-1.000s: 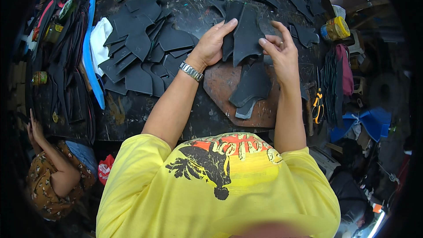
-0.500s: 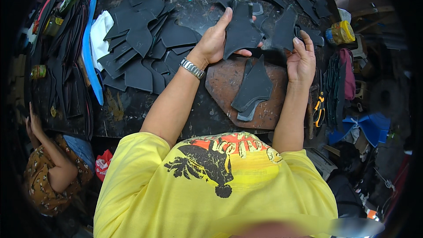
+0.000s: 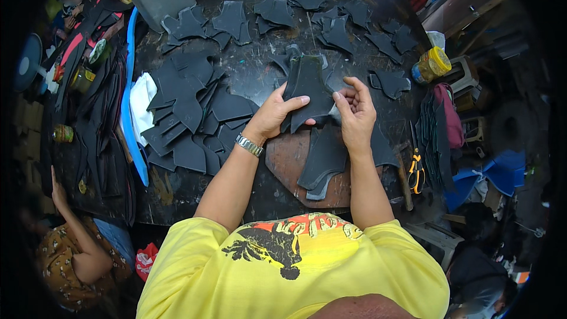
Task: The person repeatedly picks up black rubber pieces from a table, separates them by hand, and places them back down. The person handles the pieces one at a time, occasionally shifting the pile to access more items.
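My left hand (image 3: 274,113) is closed on a small stack of black cut sheet pieces (image 3: 313,85), its thumb on top and fingertips showing beneath. At their right edge is my right hand (image 3: 356,109), fingers curled, with thumb and fingertips seeming to pinch the edge. Below the hands, more cut pieces (image 3: 323,156) overlap on a worn brown board (image 3: 283,162). Another black piece (image 3: 384,146) lies right of my right wrist, partly hidden by it.
A heap of black pieces (image 3: 183,91) spreads at left beside white cloth (image 3: 142,103) and a blue strip (image 3: 131,94). Orange-handled scissors (image 3: 416,171) and a yellow-lidded jar (image 3: 432,65) stand at right. Another person's arm (image 3: 82,257) is at lower left.
The view has tilted, showing more of the table's far side. My right hand has moved left to the stack's edge; the piece that was at its fingers is no longer there.
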A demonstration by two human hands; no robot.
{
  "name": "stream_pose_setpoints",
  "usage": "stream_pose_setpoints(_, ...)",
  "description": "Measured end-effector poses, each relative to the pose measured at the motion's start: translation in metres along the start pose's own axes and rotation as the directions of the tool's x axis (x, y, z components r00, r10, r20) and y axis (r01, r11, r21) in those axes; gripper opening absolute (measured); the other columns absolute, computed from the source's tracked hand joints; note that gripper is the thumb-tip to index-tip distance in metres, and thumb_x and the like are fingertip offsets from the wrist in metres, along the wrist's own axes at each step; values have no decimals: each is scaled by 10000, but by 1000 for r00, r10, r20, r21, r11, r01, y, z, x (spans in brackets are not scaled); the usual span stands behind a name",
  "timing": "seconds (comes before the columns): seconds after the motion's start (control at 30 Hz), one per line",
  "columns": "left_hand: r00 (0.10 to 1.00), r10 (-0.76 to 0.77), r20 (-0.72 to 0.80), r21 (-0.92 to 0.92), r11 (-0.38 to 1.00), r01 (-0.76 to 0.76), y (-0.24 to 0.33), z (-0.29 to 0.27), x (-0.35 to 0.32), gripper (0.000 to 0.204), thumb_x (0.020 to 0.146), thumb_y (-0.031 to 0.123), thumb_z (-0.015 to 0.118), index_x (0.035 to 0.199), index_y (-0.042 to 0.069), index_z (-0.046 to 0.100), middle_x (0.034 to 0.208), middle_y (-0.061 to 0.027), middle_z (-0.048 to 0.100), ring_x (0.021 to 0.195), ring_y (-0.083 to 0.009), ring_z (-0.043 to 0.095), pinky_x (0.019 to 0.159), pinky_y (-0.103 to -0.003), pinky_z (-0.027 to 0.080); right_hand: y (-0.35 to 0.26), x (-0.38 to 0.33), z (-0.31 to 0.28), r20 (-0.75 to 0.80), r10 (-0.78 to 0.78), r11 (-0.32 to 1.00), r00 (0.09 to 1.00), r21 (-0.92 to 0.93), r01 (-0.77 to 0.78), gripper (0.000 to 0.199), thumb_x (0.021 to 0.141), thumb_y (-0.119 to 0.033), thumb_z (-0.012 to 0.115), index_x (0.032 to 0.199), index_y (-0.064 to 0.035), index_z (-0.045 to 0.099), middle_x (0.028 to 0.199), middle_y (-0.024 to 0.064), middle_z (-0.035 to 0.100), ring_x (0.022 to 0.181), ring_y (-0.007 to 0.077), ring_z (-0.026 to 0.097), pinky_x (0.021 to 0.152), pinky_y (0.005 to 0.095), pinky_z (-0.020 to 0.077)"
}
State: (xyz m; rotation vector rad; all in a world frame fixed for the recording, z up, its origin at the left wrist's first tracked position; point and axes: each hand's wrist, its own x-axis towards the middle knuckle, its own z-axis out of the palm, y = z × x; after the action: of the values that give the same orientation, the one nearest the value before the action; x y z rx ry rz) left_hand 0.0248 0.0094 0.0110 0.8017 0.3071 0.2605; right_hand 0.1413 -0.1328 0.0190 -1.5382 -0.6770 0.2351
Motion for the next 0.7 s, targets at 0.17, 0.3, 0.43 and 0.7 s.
stream_pose_setpoints(0.17,999,34,-26,-23,999,-34,-4,-5,2,412,915,68,626,1278,-21,452,1093,-119,620,918,-198,661,715,-340,626,3,-1,-13,58,38,992,998,-119,-31,373,877,-44,671,1236,-19,574,874,29,634,791,74,578,714,206,456)
stream_pose_setpoints(0.3,991,61,-116,-28,997,-65,-8,-10,7,396,928,106,629,1280,-1,482,1122,-104,631,947,-173,654,798,-311,580,-2,-1,-18,260,83,941,962,-337,10,433,826,-122,723,1225,-17,591,872,92,669,774,162,634,714,281,495)
stream_pose_setpoints(0.43,980,139,-146,-39,989,-146,-11,-11,7,371,931,139,635,1258,15,511,1111,-94,637,972,-166,647,835,-299,551,-11,0,-25,466,218,902,858,-431,5,516,777,-199,771,1228,-21,597,1004,179,671,912,285,657,815,375,507)
stream_pose_setpoints(0.7,954,169,-246,-62,980,-190,-9,-10,7,353,918,145,659,1231,26,548,1118,-79,644,982,-149,634,856,-287,530,-23,-1,-34,692,124,898,711,-384,217,605,680,-159,821,1237,-69,603,1149,142,643,1077,325,590,940,394,469)
